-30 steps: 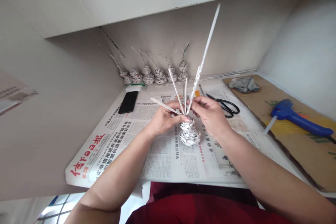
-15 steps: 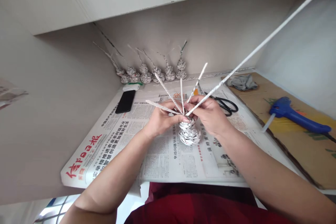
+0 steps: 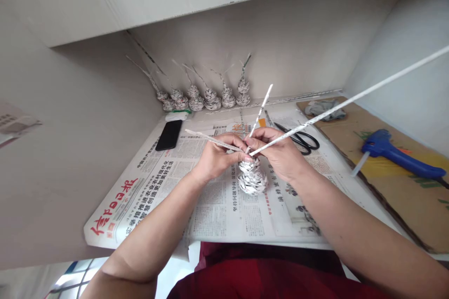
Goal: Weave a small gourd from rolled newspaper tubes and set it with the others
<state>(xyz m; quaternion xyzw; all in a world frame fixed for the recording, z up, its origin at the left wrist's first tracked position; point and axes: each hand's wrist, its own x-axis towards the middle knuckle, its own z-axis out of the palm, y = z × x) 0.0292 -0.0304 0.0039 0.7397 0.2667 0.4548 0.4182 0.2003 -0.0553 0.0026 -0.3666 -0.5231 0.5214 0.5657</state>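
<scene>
A small gourd-shaped woven paper piece [image 3: 252,181] stands on the newspaper between my hands. My left hand [image 3: 221,155] is closed round the left of its top, thumb against the rim. One short rolled-paper strip [image 3: 210,138] sticks out leftward over those fingers. My right hand [image 3: 275,149] pinches at the other side of the top, where a long rolled-paper strip [image 3: 336,109] runs up and off to the right. Another short paper strip [image 3: 261,114] points upward from between the hands. My fingers hide the neck of the woven piece.
Several finished woven paper gourds [image 3: 212,99] line the back wall. A black phone [image 3: 169,134] lies at left on the newspaper [image 3: 157,196]. Black scissors [image 3: 305,142] sit behind my right hand. A blue glue gun [image 3: 396,154] and a crumpled cloth [image 3: 326,108] rest on cardboard [image 3: 379,196]. A shelf edge [image 3: 224,7] overhangs.
The long strip has swung down to a flatter slant on the right. Two short strips that stood up at the middle no longer show upright. Both hands stay at the woven top.
</scene>
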